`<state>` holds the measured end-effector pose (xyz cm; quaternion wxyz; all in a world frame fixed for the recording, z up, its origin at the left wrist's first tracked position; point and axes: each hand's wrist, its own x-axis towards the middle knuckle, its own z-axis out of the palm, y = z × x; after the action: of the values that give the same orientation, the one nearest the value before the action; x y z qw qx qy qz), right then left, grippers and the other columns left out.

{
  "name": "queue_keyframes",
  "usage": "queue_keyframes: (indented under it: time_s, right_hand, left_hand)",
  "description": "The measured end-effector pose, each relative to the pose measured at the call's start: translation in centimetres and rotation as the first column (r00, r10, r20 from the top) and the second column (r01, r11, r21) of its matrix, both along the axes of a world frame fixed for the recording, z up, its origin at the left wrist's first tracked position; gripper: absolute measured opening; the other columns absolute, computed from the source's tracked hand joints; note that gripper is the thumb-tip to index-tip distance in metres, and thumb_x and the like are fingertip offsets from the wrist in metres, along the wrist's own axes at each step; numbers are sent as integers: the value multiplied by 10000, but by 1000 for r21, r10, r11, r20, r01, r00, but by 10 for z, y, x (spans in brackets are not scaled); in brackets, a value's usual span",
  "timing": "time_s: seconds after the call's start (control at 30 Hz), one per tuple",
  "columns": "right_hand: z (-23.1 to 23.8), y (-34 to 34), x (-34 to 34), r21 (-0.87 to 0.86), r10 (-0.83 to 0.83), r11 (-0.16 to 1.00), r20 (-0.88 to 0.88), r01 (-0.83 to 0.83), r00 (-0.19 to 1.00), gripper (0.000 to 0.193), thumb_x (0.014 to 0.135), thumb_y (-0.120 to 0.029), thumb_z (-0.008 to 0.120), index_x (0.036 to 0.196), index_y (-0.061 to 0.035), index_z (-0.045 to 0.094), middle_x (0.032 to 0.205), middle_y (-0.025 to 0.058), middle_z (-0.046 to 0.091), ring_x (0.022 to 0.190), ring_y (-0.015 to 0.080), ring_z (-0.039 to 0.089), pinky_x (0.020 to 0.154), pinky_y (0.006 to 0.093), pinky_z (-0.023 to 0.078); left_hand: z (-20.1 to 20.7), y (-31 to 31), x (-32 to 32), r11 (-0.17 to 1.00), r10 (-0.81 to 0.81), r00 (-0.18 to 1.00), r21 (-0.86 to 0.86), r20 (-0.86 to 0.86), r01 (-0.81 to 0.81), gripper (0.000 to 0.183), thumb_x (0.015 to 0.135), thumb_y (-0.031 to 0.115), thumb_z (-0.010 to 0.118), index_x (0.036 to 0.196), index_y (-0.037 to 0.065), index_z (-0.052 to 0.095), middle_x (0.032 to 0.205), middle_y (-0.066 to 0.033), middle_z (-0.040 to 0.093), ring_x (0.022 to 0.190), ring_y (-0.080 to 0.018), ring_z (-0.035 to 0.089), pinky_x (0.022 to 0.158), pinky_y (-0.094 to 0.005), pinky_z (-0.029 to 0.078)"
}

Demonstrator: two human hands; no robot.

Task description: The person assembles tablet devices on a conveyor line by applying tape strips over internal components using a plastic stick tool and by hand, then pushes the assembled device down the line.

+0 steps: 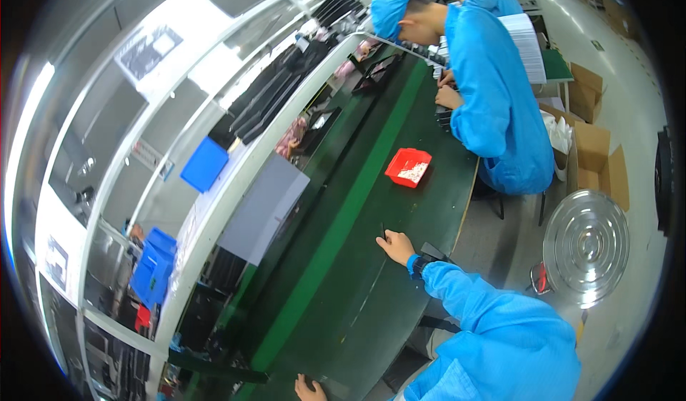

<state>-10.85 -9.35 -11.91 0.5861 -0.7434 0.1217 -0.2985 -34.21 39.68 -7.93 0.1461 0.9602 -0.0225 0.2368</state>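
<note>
My right hand (397, 247) rests over the dark green bench (386, 286), fingers closed. A thin dark tool (382, 227), too small to name, sticks out from between them. A dark watch (420, 264) is on that wrist, below the blue sleeve, and a dark flat piece (434, 251) lies beside it at the bench edge. My left hand (309, 389) is at the lower edge of the picture, partly cut off, with thumb and fingers apart on the bench and nothing seen in it. Farther up stands a red bin (409, 168) holding small white pieces.
A co-worker in a blue coat (493, 93) bends over the bench beyond the bin. A grey panel (264, 208) and blue bins (205, 164) line the left side by a white rack. At right are a round metal stool (587, 247) and cardboard boxes (594, 158).
</note>
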Motion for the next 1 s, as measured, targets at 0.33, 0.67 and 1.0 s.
queue_keyframes:
  time_s: [0.33,0.67,1.0]
  right_hand:
    - [14,4,-18,-90,32,995,-62,-37,998,446,953,-362,708,752,-5,531,602,173,582,567,375,593,549,458,434]
    - [-21,7,-1,-27,61,998,-13,-61,998,383,979,-308,690,804,-2,538,613,122,537,562,189,489,547,388,401]
    - [-3,-1,11,159,171,974,-61,-160,983,284,1038,-334,665,934,-73,617,731,-75,481,635,29,386,545,238,298]
  left_hand:
    - [10,0,16,995,97,995,-21,32,-97,382,988,176,602,1300,-42,631,1345,-242,629,1265,-412,554,1105,-470,418]
    - [2,20,25,989,141,982,62,-127,-134,486,934,143,574,1404,21,594,1522,-140,533,1417,-364,441,1189,-477,326]
    - [-2,10,36,971,225,974,-92,30,-221,210,903,22,624,1086,5,725,1194,-111,706,1097,-336,621,973,-411,494]
